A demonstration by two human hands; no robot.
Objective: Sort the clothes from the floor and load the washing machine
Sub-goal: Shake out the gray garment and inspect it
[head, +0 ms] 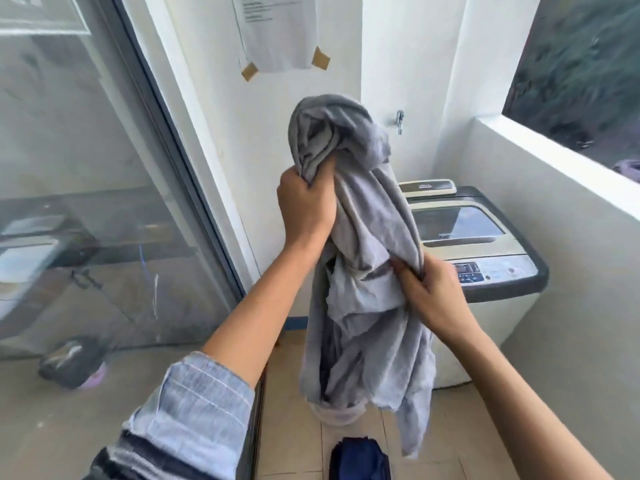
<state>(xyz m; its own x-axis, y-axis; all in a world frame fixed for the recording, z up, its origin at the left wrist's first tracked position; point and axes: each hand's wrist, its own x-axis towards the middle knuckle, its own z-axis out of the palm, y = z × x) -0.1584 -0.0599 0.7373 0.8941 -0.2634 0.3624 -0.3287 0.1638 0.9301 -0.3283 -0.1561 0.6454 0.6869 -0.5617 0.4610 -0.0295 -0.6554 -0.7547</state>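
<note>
A large grey garment [367, 216] hangs bunched in front of me, its lower end near the floor. My left hand [304, 206] grips its upper part in a fist. Lower down, my right hand [433, 292] pinches a fold at the garment's right edge. A dark blue piece of clothing [360, 459] lies on the tiled floor below it. The top-loading washing machine [491, 271] stands behind the garment on the right, with its lid down.
A glass sliding door [86, 202] fills the left side. A white wall with a taped paper sheet [277, 29] and a tap [400, 121] stands behind. A low white parapet [554, 188] runs along the right. Beige floor tiles [294, 427] lie underfoot.
</note>
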